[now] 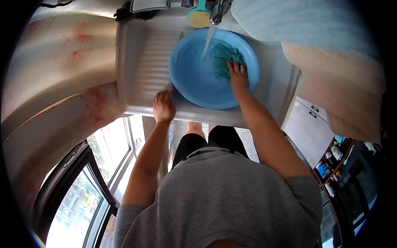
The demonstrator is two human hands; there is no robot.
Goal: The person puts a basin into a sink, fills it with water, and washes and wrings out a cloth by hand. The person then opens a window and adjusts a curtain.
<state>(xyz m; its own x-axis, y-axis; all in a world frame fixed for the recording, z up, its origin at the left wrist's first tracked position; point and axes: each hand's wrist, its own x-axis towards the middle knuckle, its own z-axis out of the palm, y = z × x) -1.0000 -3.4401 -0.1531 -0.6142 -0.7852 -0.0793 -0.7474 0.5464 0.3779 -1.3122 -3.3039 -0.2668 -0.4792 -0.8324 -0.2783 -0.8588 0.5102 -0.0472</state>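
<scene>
"How does the right hand [238, 79] sit on that green cloth [222, 56]?"

"Palm down, with the fingers slightly spread and laid over it. Whether they pinch a fold, I cannot tell; the thumb is hidden."

"And the cloth, where exactly?"

"Bunched up in the water, on the right side of the blue basin [175, 76], close to its wall."

"What about the left hand [164, 106]?"

"That one is outside the basin, at the near edge of the sink [151, 58]. Its fingers lie close together, bent over; I cannot tell whether they clasp the edge."

"Is the water running?"

"Yes, a stream [208, 39] drops from the metal tap [215, 16] into the basin, left of the cloth."

"What's beside the tap?"

"A brush [199, 19] with a teal handle and pale bristles, just left of it. The ridged washboard part of the sink lies left of the basin."

"Further out?"

"A curtain [78, 37] with red flowers on the left, and pale blue and peach towels [335, 76] on the right. Below the towels is a white cabinet [308, 128]."
</scene>
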